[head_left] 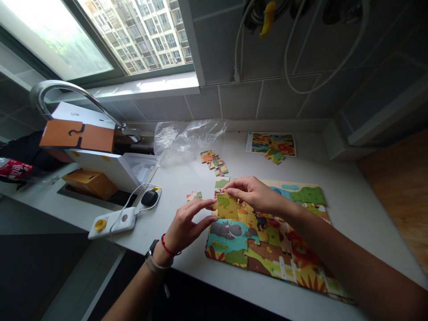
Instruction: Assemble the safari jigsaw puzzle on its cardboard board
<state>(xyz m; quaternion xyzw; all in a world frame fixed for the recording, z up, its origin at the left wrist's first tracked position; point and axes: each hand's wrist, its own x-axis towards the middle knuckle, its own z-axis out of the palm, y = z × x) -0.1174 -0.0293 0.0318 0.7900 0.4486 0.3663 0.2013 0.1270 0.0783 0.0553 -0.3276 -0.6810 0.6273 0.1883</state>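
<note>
Jigsaw piece (226, 206), right hand (256, 194) on top, left hand (183, 225) beside

A partly assembled jigsaw puzzle (264, 249) is lying on the countertop (364, 209), with loose pieces (214, 161) sitting behind it and a crumpled plastic bag (187, 140) resting behind those. A picture card (271, 142) is lying at the back right, while an open box (100, 165) is standing at the left, below a gooseneck faucet (76, 96).

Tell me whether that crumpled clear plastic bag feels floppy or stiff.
Probably floppy: the clear plastic bag shows many soft creases. It looks thin and see-through, so likely very light for its bulk, and would probably crumple rather than roll.
</note>
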